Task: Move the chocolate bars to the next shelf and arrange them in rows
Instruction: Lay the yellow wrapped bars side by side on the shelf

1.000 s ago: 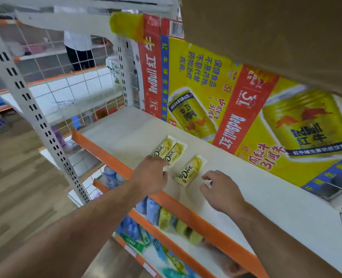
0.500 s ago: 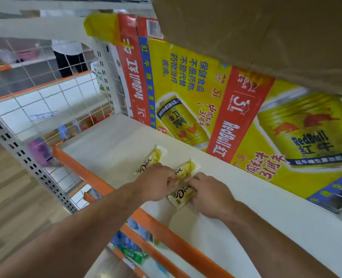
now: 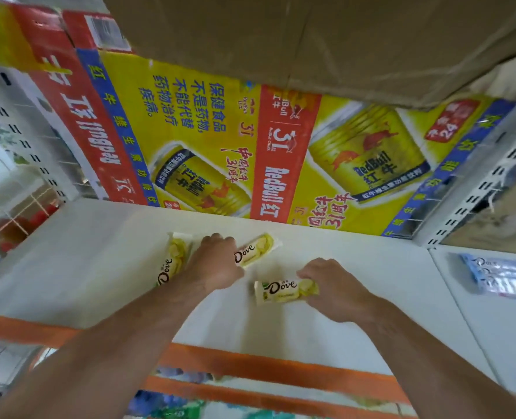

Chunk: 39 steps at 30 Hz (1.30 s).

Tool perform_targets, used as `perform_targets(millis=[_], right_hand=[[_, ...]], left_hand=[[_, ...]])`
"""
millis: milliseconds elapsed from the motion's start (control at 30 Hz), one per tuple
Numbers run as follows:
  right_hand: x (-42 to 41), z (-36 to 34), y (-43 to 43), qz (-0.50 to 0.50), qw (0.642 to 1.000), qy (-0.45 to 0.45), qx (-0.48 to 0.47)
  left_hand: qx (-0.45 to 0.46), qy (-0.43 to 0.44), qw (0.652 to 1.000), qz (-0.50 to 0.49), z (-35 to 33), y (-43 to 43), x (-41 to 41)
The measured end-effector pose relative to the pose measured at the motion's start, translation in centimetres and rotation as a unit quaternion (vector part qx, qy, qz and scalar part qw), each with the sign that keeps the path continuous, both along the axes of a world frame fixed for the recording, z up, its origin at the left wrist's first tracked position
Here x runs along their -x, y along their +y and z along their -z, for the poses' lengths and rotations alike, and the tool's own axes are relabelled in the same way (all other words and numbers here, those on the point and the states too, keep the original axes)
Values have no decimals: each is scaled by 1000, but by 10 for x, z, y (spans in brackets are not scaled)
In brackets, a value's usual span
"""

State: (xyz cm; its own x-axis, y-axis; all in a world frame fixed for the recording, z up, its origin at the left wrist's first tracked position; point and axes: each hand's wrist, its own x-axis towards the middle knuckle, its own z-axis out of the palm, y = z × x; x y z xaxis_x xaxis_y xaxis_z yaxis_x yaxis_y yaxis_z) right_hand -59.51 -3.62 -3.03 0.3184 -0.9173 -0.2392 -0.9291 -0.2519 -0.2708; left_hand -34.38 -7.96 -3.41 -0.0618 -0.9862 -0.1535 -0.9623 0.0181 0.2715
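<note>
Three bars (image 3: 172, 261): before Red Bull carton (image 3: 190, 131), uneven.
Right hand (image 3: 332, 285): pinches bar farthest from carton (image 3: 280, 291), probably to align it.
Left hand (image 3: 217, 261): on nearer bar (image 3: 256, 249); grip hidden.

Both bare forearms reach forward from the lower corners, with the palms turned down. The left hand (image 3: 215, 261) shows its back, and its fingers are bent under and hidden, so its hold cannot be told. The right hand (image 3: 335, 287), near it but apart, curls its fingers (image 3: 311, 272) over one end of a chocolate bar (image 3: 280, 291).
</note>
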Motion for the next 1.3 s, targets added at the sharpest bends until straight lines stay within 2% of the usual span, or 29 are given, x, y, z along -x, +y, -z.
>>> perform_targets(millis=[133,267,433,833,1300], right_hand=[[7,-2,24,104,993,-50,-17],[17,-6,48,208,965,-148,-53],[30,-15,69,254,947,-187,-50],[91,-22,75,279,936,-213,-14],[243,-17,41,176,955,-231,-58]], left_hand=[[6,131,991,16,5,-4,9],[-27,267,963,21,4,-4,26],[-68,372,926,5,7,-10,47],[-91,381,918,56,0,-23,129],[-7,290,956,35,7,-41,279]])
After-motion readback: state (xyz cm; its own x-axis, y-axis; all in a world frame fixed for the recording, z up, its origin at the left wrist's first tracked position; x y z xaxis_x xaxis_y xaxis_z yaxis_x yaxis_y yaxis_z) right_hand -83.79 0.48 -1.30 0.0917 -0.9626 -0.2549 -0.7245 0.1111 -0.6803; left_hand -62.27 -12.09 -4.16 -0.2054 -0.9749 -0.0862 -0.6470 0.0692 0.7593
